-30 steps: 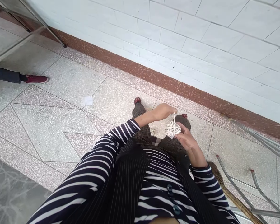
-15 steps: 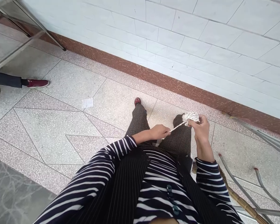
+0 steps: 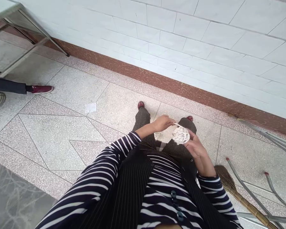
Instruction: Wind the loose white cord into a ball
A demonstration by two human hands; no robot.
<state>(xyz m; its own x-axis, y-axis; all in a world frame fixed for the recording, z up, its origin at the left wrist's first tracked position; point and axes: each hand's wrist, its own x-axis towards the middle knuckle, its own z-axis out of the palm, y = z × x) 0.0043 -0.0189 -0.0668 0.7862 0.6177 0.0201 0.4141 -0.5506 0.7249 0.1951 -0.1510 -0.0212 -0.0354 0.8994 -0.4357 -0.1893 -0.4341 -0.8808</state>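
A ball of white cord is gripped in my right hand, whose fingers hold it from its right side above my thigh. My left hand pinches a strand of the same cord just up and left of the ball. Between the pinched fingertips and the top of the ball runs a short length of strand. Part of the ball's right side is hidden behind my right fingers.
A broom and metal chair legs are at the lower right. Another person's shoe and a metal-legged table are at the left. White paper lies on the floor. A tiled wall stands ahead.
My right hand has brought the cord ball left and down, turning it. My left hand has risen a little, and the strand between the hands is shorter.
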